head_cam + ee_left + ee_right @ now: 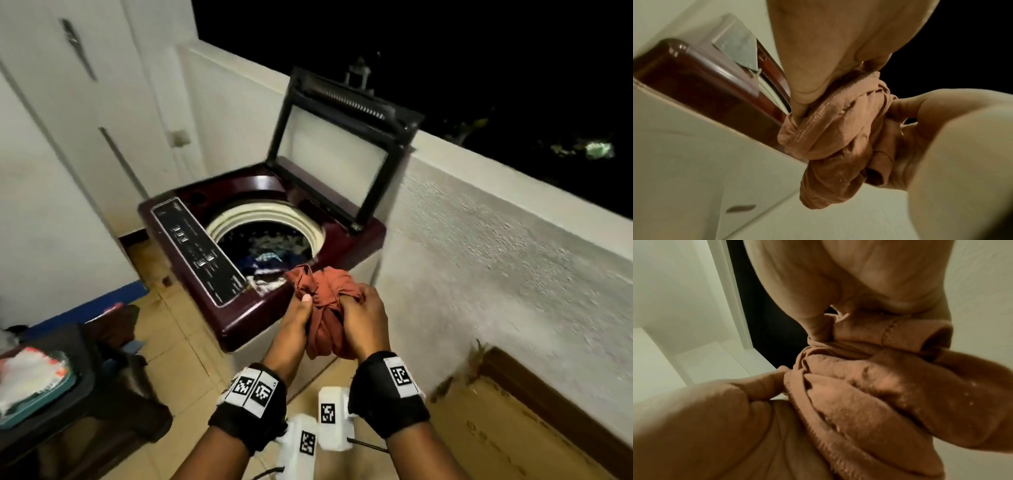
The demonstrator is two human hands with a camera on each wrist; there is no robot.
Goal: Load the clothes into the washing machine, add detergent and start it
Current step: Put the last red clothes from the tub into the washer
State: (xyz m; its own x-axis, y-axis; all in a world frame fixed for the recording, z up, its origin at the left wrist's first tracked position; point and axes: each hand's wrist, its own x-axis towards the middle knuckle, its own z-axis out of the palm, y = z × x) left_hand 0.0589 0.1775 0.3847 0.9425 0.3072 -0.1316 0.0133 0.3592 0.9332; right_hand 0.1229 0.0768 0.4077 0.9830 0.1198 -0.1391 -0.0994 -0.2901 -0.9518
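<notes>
A maroon top-loading washing machine stands with its lid raised. Several dark clothes lie in its drum, and its control panel runs along the left side. Both hands hold one bunched rust-orange garment just over the machine's near right corner. My left hand grips its left side and my right hand grips its right side. The left wrist view has the garment hanging from my left hand beside the machine. My right hand clutches the garment from above.
A low textured white wall runs along the right, with night outside beyond it. A cardboard box sits at the lower right. A dark stool carrying a teal tray of cloth stands at the lower left. White doors close off the left.
</notes>
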